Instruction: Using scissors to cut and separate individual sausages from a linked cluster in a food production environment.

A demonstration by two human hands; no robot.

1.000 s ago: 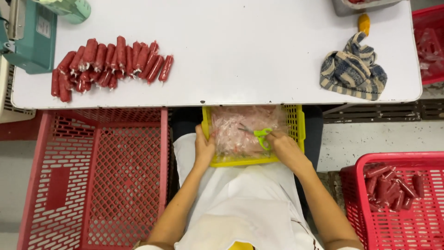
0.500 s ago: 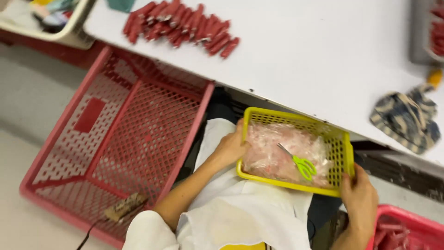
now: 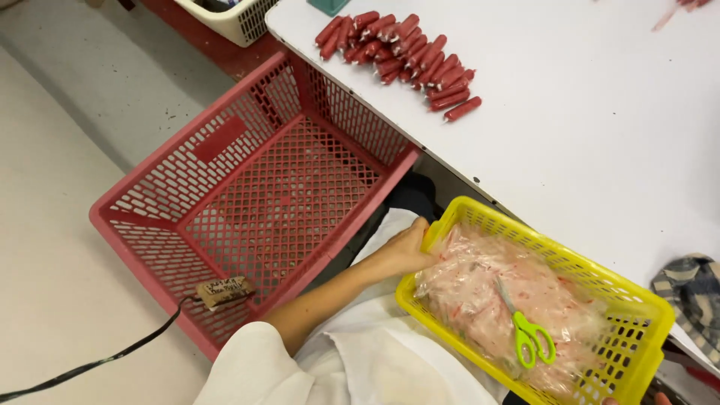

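Where white table (image 3: 600,127) ends, left hand (image 3: 409,247) gripping yellow basket (image 3: 637,300), grey floor (image 3: 60,187)

White table (image 3: 600,135), pale floor (image 3: 52,247), evenly lit.

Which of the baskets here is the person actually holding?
The small yellow basket on the lap, holding plastic scraps and green scissors; the left hand grips its rim. The big red crate and the white basket sit untouched.

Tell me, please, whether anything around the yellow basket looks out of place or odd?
Only mildly: green-handled scissors lie loose on the crumpled plastic scraps inside the yellow basket, which the left hand grips by its rim. Nothing looks spilled or damaged.
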